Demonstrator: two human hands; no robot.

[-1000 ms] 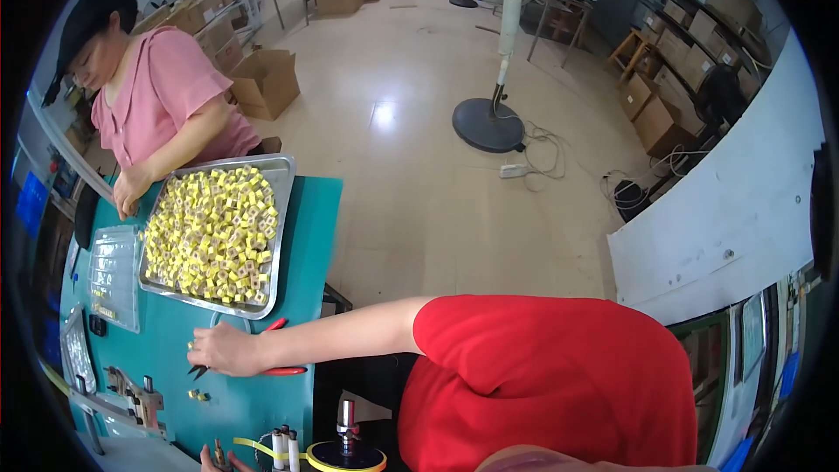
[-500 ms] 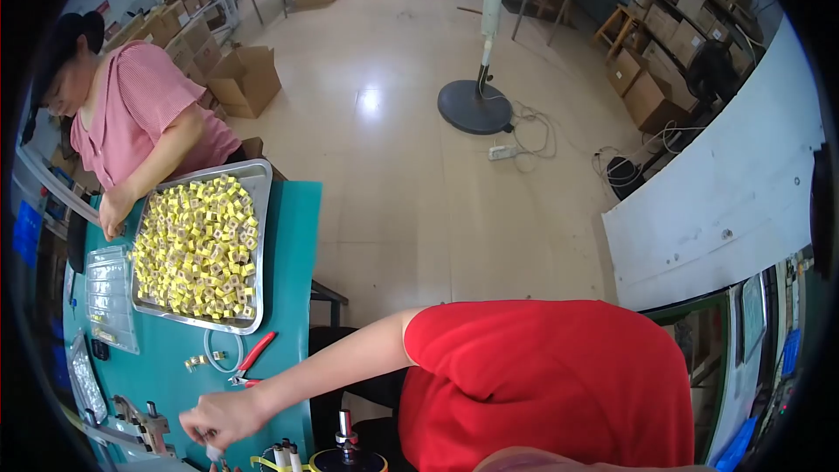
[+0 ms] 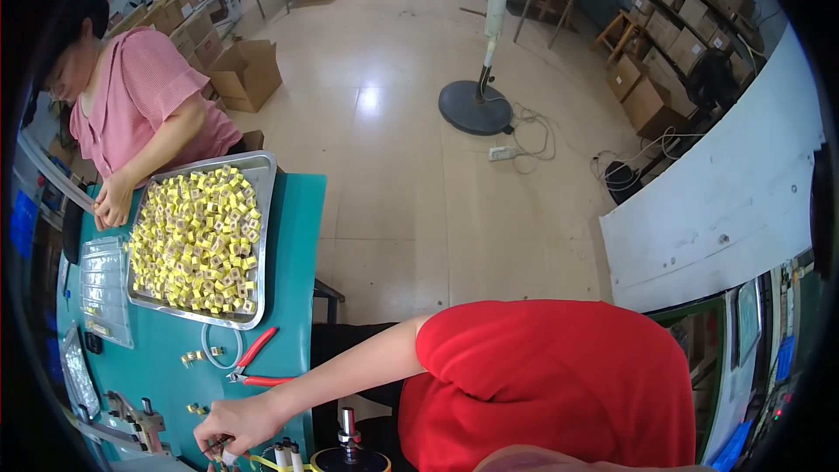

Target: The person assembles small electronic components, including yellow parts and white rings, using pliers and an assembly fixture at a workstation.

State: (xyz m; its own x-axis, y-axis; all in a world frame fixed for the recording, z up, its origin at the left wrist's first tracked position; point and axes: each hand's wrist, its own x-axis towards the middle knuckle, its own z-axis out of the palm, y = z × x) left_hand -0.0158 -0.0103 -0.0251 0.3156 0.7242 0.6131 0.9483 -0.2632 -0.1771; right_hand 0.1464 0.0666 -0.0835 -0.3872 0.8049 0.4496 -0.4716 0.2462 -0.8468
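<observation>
My right hand (image 3: 240, 424) reaches from the red sleeve to the bottom left, low over the green table mat (image 3: 293, 297). Its fingers are pinched round something small, partly dark and partly white, that I cannot make out. Beneath it the picture's lower edge cuts off the work, and my left hand does not show. Near my wrist lie red-handled cutting pliers (image 3: 253, 363), with a pale ring of tubing (image 3: 225, 345) beside them. Small yellow pieces (image 3: 197, 408) rest on the mat just beyond my knuckles. Left of the hand stands a metal fixture (image 3: 144, 424).
A metal tray (image 3: 262, 236) heaped with small yellow-wrapped blocks (image 3: 197, 240) covers much of the table. Clear plastic trays (image 3: 107, 293) lie left of it. A co-worker in pink (image 3: 157, 92) sits beyond. Close by my forearm is a round black device with a metal post (image 3: 350, 437).
My right hand has shifted slightly right, fingers still pinched. Small yellow pieces on the mat beyond it have come into sight. The co-worker's hands are now together near the tray.
</observation>
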